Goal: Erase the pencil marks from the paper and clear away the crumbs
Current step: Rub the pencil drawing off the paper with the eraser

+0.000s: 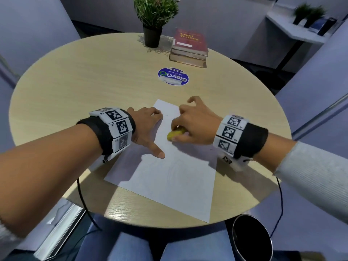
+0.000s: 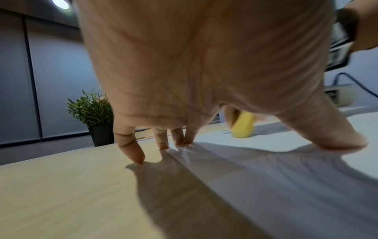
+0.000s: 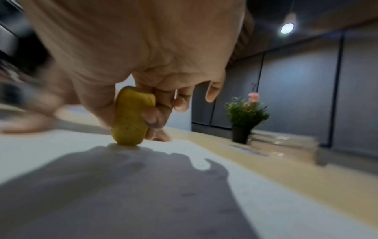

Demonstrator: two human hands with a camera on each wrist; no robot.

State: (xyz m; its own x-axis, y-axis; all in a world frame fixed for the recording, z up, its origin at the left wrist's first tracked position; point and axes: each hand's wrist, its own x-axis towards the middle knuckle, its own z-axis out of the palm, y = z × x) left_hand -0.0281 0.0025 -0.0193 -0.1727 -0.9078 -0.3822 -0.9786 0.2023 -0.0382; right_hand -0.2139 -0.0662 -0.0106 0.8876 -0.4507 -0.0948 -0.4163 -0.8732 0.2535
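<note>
I see paper (image 1: 175, 178) flat on counter (image 1: 75, 87) near edge. My left hand (image 1: 146, 127) spread, fingertips pressing paper's left side. My right hand (image 1: 194, 125) pinches yellow eraser (image 1: 175, 134), tip on paper. Beyond: round sticker (image 1: 173, 76), books (image 1: 189, 48), potted plant (image 1: 153, 19).

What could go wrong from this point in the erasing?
The left hand pins the paper only at its left edge, with some fingertips on the table, so the sheet may crease or shift under hard rubbing. The right hand grips the eraser near the far end, while faint marks lie on the near half, easy to miss. Crumbs seen in the left wrist view could smear under the hand or scatter off the table rather than into the bin.
</note>
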